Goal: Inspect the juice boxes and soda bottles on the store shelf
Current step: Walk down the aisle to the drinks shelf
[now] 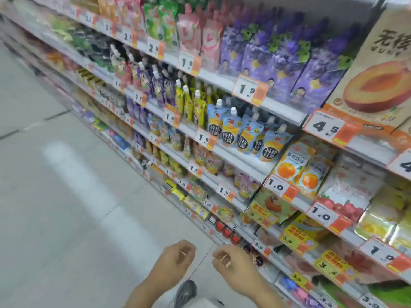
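Note:
A long store shelf [235, 156] runs along the right, packed with drink pouches and snack packs. Purple grape pouches [287, 61] fill the top row, blue spouted pouches [242, 132] the row below, with yellow spouted pouches [191, 103] to their left. Orange-fruit packs [295, 167] hang lower right. My left hand [178, 256] and my right hand [231, 261] hover low in front of the bottom shelves, fingers curled, nothing held. No juice boxes or soda bottles can be told apart here; the picture is blurred.
Price tags [249, 90] line every shelf edge. A large beige carton [382, 70] with a cut fruit picture stands top right. Small red-lidded items [224, 231] sit near my right hand. The pale tiled aisle floor [66, 196] spreads left; my shoe [186, 290] shows below.

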